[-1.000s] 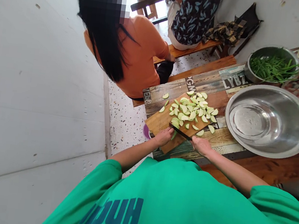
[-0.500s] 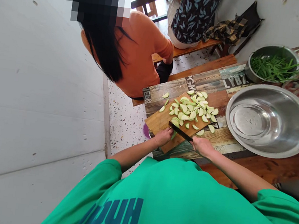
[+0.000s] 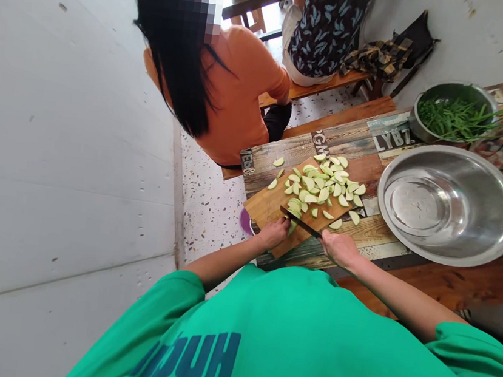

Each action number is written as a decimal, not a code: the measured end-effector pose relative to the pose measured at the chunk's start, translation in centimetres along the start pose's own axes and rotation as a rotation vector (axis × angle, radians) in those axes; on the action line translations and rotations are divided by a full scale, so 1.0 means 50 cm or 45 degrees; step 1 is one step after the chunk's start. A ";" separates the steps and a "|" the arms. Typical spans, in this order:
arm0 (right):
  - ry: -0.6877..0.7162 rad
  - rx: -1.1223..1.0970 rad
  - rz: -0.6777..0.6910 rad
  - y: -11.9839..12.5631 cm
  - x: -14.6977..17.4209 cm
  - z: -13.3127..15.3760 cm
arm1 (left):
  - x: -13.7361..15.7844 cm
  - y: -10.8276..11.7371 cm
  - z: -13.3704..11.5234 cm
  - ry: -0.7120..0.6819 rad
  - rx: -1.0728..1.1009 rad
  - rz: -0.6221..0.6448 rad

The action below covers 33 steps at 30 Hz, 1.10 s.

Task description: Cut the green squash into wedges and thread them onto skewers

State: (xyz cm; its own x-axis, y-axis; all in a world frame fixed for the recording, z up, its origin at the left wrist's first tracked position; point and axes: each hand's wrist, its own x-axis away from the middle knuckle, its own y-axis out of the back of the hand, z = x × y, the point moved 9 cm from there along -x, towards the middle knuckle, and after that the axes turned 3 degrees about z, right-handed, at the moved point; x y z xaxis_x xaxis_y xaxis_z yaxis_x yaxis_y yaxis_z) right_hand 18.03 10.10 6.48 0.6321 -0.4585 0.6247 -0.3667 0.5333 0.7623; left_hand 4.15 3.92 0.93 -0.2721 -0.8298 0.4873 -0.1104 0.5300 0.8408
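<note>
My right hand (image 3: 339, 248) is closed round the handle of a dark-bladed knife (image 3: 303, 224), its blade pointing left over the wooden cutting board (image 3: 262, 204). Under and beside the blade is a piece of pale green zucchini-like vegetable (image 3: 292, 226), partly hidden by the knife and my fingers. My left hand (image 3: 275, 233) has its fingers curled on the near end of that piece. Beyond the blade, many half-round slices (image 3: 324, 182) lie heaped on the board. Some have spilled onto the patterned tabletop (image 3: 294, 143).
To the right stands a wide steel basin (image 3: 393, 230). Behind it, a steel pot (image 3: 419, 127) holds cut green leaves (image 3: 457, 116). A person in an orange top (image 3: 239, 101) sits just past the table's far left, and another in a patterned shirt (image 3: 328, 30) is farther back. A wall (image 3: 70, 129) runs along the left.
The knife and my right hand have shifted slightly to the left. My left hand stays on the vegetable piece. The person in orange has moved a little in view.
</note>
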 end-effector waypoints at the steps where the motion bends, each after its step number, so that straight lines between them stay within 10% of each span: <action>1: 0.003 0.000 0.005 0.001 0.000 0.001 | 0.000 -0.001 0.001 0.014 0.006 0.002; 33: -0.035 0.029 0.100 -0.065 -0.023 0.023 | 0.008 -0.023 0.014 0.058 0.128 -0.054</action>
State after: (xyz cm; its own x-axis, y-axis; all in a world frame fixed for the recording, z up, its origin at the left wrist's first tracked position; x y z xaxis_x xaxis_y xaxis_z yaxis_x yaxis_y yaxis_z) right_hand 17.69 8.07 3.46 0.5818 -0.4356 0.6869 -0.4297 0.5524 0.7143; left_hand 3.49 3.10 -0.01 -0.2218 -0.8579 0.4635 -0.2169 0.5069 0.8343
